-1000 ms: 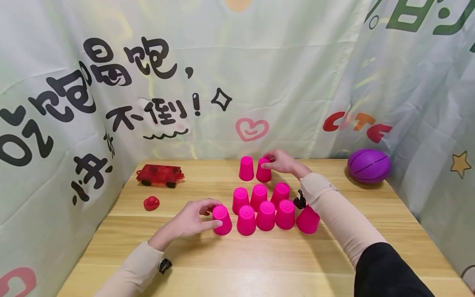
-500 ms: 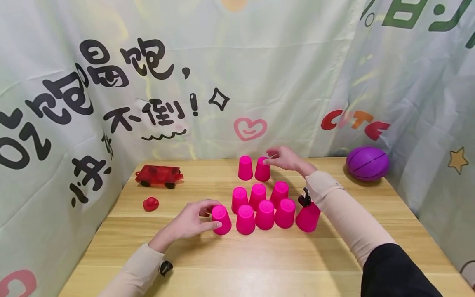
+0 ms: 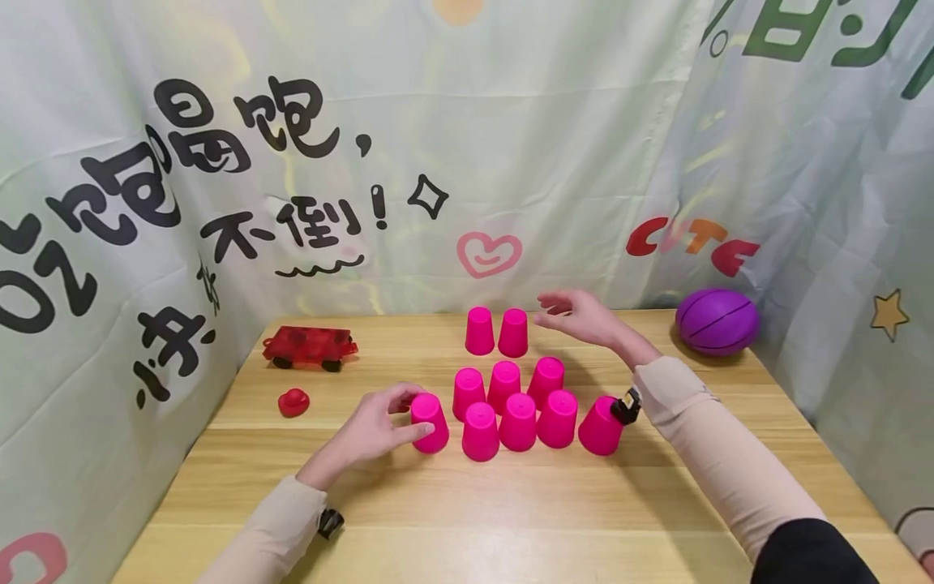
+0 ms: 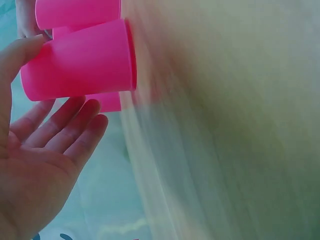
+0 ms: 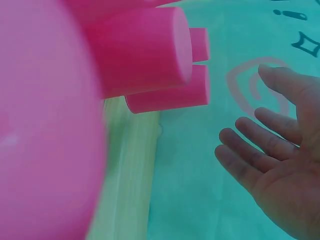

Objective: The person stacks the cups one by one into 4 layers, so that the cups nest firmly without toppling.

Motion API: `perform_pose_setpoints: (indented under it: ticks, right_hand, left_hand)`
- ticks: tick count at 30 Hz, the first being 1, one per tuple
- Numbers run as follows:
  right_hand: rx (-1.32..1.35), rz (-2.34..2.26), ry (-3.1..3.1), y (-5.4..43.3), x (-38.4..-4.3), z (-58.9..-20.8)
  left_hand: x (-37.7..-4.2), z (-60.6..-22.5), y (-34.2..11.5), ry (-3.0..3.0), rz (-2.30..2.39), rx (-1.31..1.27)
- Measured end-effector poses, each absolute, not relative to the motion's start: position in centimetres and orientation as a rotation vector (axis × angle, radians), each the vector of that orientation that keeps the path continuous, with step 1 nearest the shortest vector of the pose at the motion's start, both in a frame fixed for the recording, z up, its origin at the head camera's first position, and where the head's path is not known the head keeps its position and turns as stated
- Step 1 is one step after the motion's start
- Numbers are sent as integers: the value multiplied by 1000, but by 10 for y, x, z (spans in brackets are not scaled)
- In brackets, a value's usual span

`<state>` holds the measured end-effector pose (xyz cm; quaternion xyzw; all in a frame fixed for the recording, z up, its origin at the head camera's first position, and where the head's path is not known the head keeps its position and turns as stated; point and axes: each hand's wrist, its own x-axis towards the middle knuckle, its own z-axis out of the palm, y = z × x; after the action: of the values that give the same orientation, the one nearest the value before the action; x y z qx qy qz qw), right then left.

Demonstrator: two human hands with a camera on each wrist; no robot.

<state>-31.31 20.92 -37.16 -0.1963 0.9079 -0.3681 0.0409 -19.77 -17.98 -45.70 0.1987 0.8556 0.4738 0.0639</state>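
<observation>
Several bright pink plastic cups stand upside down on the wooden table. My left hand [image 3: 375, 426] holds the leftmost front cup [image 3: 429, 423] between thumb and fingers; in the left wrist view the thumb lies on one side of this cup [image 4: 82, 62] and the fingertips are at the other. My right hand [image 3: 580, 316], fingers spread and holding nothing, is just right of the two back cups; the nearer is the right back cup [image 3: 514, 332], beside the left back cup [image 3: 479, 331]. In the right wrist view the palm of the right hand [image 5: 280, 165] shows bare.
Middle-row cups [image 3: 505, 388] and front-row cups [image 3: 518, 423] stand between my hands. The right front cup [image 3: 600, 427] is close under my right wrist camera. A red toy car [image 3: 310, 348] and small red hat [image 3: 293, 402] lie left; a purple ball [image 3: 717, 322] sits back right.
My right hand has let go of the right back cup and drawn away to the right. My left hand has shifted its cup slightly back and left.
</observation>
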Motion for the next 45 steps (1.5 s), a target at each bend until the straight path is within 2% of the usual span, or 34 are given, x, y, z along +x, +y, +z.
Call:
perform_pose_setpoints:
  ticks: [17,27,45]
  right_hand:
    - [-569,-1238,2835,253,-247,-382]
    - [-588,-1341,2744,267,-210,-404]
    - [-616,-1472,2672,286,-176,-444]
  left_hand:
    - [-248,-461,-169,2649,1677,500]
    - [-276,-463,-149,2700,1723,448]
    - [-311,-463,-136,2728,1735,402]
